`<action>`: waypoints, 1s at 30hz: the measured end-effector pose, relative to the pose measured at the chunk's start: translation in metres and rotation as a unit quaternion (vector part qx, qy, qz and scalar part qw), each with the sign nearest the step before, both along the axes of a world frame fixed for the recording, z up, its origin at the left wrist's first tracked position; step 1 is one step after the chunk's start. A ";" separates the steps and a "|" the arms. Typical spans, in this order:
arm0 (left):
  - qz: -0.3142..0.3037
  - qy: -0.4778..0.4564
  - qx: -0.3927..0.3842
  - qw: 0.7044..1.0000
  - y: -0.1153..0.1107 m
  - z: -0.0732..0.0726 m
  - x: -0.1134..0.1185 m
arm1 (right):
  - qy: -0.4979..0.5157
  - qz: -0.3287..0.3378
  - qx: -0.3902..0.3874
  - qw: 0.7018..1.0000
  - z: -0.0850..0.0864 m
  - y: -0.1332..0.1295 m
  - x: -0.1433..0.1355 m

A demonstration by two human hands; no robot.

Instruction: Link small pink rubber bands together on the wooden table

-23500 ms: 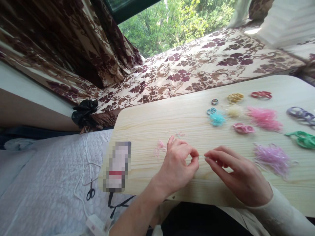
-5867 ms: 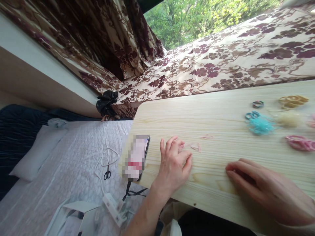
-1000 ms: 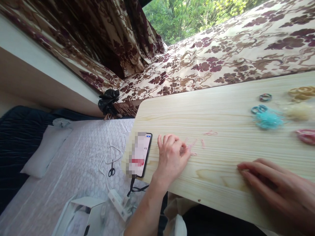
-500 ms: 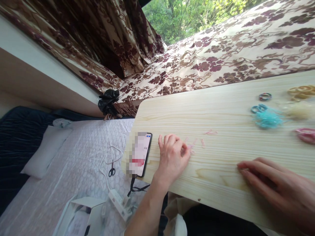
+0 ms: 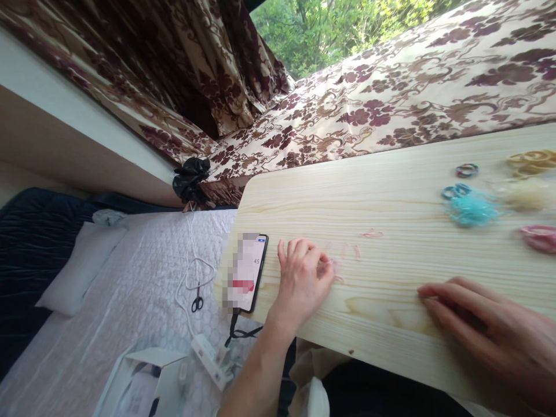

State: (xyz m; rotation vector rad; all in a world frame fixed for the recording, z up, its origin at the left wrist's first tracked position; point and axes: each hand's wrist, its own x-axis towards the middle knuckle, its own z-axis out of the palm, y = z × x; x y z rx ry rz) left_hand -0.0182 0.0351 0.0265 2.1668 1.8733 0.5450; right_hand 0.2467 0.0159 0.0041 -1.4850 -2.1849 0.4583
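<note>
My left hand is bent over the wooden table, its thumb and index fingertips pinched at pale pink strands; the exact grip is blurred. Several more short pink strands lie just past those fingertips, and a looped pink strand sits a little farther back. Lower right, my right hand rests on the table, its thumb and index finger closed together. Whatever is between them, if anything, is hidden.
Left on the table lies a phone. Toward the right are a turquoise fluffy bundle, blue rings, a multicoloured ring, tan loops and a pink bundle. Scissors and a power strip lie on the bed.
My left hand has shifted very slightly left and down, uncovering a bit more of the pink strands. My right hand stays nearly still.
</note>
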 end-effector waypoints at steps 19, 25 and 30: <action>-0.022 0.016 -0.005 1.000 0.002 0.000 -0.001 | -0.006 -0.011 -0.029 0.999 -0.004 -0.003 0.002; -0.017 0.014 -0.002 1.000 0.004 -0.001 -0.003 | -0.002 -0.017 -0.019 1.000 0.000 -0.001 -0.002; -0.007 0.011 -0.003 1.000 0.003 -0.001 -0.003 | 0.001 0.000 0.014 1.000 0.001 0.000 -0.003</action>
